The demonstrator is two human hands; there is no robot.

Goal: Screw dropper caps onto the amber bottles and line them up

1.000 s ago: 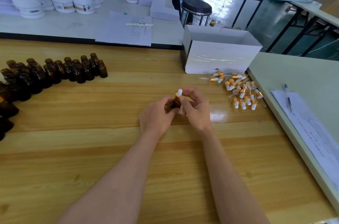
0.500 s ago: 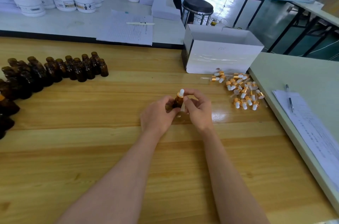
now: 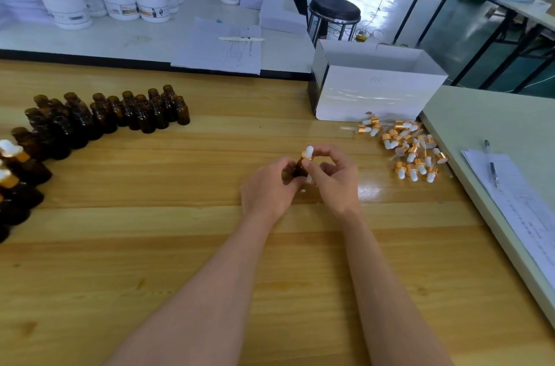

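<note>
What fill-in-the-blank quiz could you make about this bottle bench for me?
The left hand grips the amber bottle while the right hand pinches its white-bulbed ____.
More of these lie in a loose pile beside the open white ____.
The uncapped bottles stand on the person's ____ side.
Missing words: dropper cap, box, left.

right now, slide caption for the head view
Left hand holds an amber bottle while the right hand pinches its dropper cap.

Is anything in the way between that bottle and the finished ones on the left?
Nothing visible. Only bare table lies between the held bottle and the capped bottles; the uncapped bottles stand farther back.
</note>
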